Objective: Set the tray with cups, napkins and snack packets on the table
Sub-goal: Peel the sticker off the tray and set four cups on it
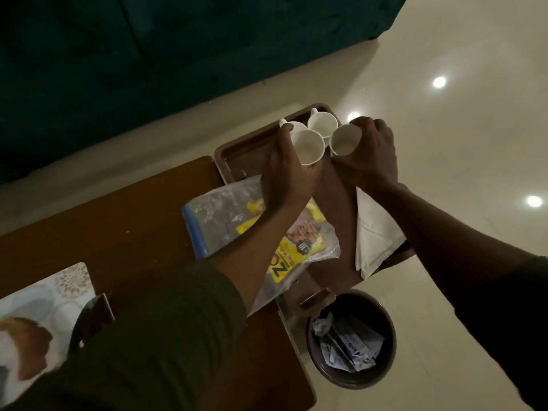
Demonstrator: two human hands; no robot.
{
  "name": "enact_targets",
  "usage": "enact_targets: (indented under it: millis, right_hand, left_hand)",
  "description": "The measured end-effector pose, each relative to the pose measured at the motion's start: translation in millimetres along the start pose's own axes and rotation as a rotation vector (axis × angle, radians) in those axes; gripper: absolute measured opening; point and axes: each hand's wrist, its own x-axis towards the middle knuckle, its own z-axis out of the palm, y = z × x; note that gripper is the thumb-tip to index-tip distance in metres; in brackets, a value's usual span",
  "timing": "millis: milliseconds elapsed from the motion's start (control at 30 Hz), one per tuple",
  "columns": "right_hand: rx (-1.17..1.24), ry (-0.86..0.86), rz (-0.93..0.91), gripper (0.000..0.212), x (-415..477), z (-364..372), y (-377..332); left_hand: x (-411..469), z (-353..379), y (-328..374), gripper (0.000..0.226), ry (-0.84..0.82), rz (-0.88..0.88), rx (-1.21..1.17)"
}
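A brown tray (pixel 237 149) lies at the right end of the wooden table (pixel 124 221), partly overhanging its edge. Several white cups stand at its far end. My left hand (pixel 287 173) grips one white cup (pixel 308 149) from the side. My right hand (pixel 367 152) is closed around another white cup (pixel 344 140) beside it. Two more cups (pixel 321 123) stand just behind. A clear bag of yellow snack packets (pixel 299 241) lies on the tray under my left forearm. Folded white napkins (pixel 373 232) lie along the tray's right side.
A dark waste bin (pixel 385 378) with paper scraps stands on the pale tiled floor below the table's right end. A patterned placemat (pixel 38 298) and a dark object lie on the table at the left. A dark green sofa (pixel 148 69) runs behind.
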Motion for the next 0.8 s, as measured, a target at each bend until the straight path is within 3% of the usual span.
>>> enact_targets:
  millis: [67,267,433,633,800]
  right_hand:
    - [0.007,0.002,-0.04,0.061,-1,-2,-27]
    - [0.037,-0.067,-0.198,0.058,-36,44,-135]
    - [0.027,-0.262,-0.3,0.063,-98,107,-234]
    - [0.017,-0.432,-0.56,0.073,-169,164,-350]
    - [-0.063,-0.604,-0.779,0.077,-240,216,-422]
  left_hand:
    - [-2,-27,-12,0.073,0.068,-0.004,-0.008]
    - [-19,-128,-96,0.066,0.052,-0.144,-0.013]
    - [-52,-233,-174,0.069,0.123,-0.235,0.002]
    - [-95,-348,-250,0.068,0.288,-0.347,0.075]
    - [-147,-419,-324,0.066,0.343,-0.554,0.155]
